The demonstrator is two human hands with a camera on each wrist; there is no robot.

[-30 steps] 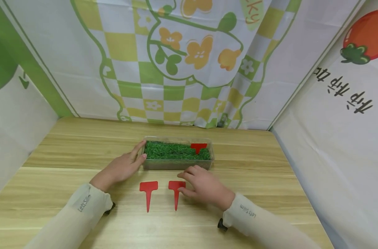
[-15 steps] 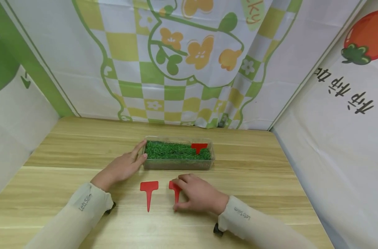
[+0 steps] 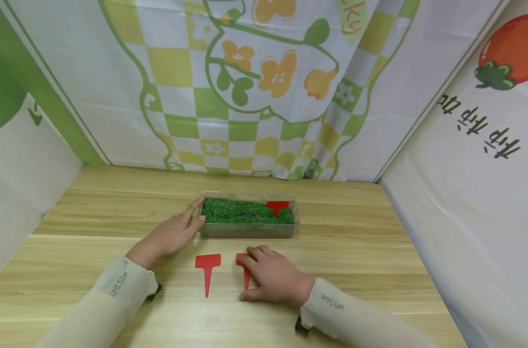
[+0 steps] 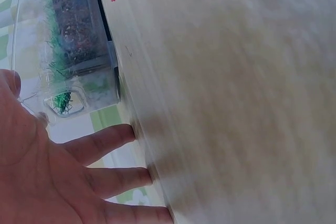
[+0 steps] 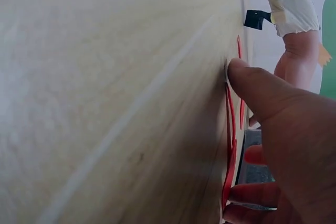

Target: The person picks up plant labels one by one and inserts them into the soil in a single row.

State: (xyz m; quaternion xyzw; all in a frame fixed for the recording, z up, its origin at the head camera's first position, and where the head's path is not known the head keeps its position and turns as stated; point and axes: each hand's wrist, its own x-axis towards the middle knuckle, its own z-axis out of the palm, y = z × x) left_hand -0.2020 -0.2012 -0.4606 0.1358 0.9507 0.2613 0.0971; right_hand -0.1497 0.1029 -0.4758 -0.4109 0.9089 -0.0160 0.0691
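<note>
A clear plastic box (image 3: 248, 231) filled with green artificial grass (image 3: 233, 210) stands toward the back of the table. One red T-shaped plant label (image 3: 278, 206) is stuck upright in the grass near the right end. My left hand (image 3: 169, 236) rests thumb and index fingertips against the box's left end; its other fingers (image 4: 113, 142) extend straight down to the tabletop. Over a second red plant label (image 3: 246, 279), lying flat, my right hand (image 3: 274, 276) spreads its fingers across the head and its thumb (image 5: 257, 85) by the point. A third plant label (image 3: 207, 265) lies to its left.
The wooden table (image 3: 342, 232) extends on both sides of the box. A patterned curtain (image 3: 246, 130) hangs behind it, and white printed cloth (image 3: 468, 193) borders the right side.
My right hand has come down and slightly toward me, its thumb moving from beside the label's head to near its point. The left hand and the box have stayed put.
</note>
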